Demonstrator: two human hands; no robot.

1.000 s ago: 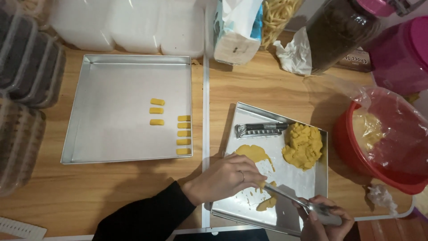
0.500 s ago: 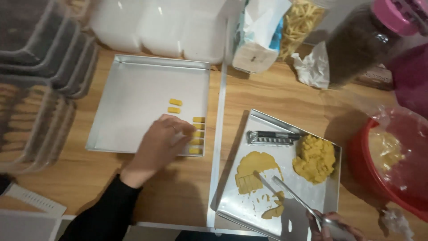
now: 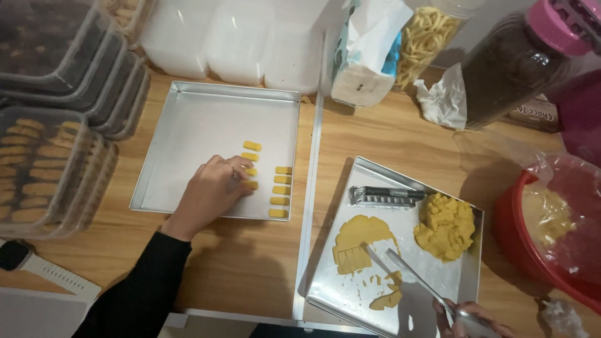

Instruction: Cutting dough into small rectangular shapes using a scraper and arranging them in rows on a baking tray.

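Note:
My left hand (image 3: 213,191) rests in the left metal baking tray (image 3: 188,131), its fingertips on a small yellow dough piece (image 3: 250,184) at the end of a short column. A second column of several dough pieces (image 3: 280,190) lies just right of it. My right hand (image 3: 469,316), at the bottom edge, grips a metal scraper (image 3: 413,278) whose blade lies over the right metal tray (image 3: 438,294). That tray holds a flattened dough sheet (image 3: 360,241) with cut strips, a dough lump (image 3: 446,226) and a ridged metal cutter (image 3: 385,196).
Stacked clear containers of biscuits (image 3: 44,163) stand on the left, white tubs (image 3: 238,37) at the back. A tissue box (image 3: 366,56), a snack jar (image 3: 429,37), a dark jar with pink lid (image 3: 513,66) and a red bowl in plastic (image 3: 551,231) crowd the right. A watch (image 3: 25,260) lies bottom left.
My left hand left the dough sheet on the right tray, crossed to the left tray and now sets a piece in the shorter column. The right hand kept hold of the scraper.

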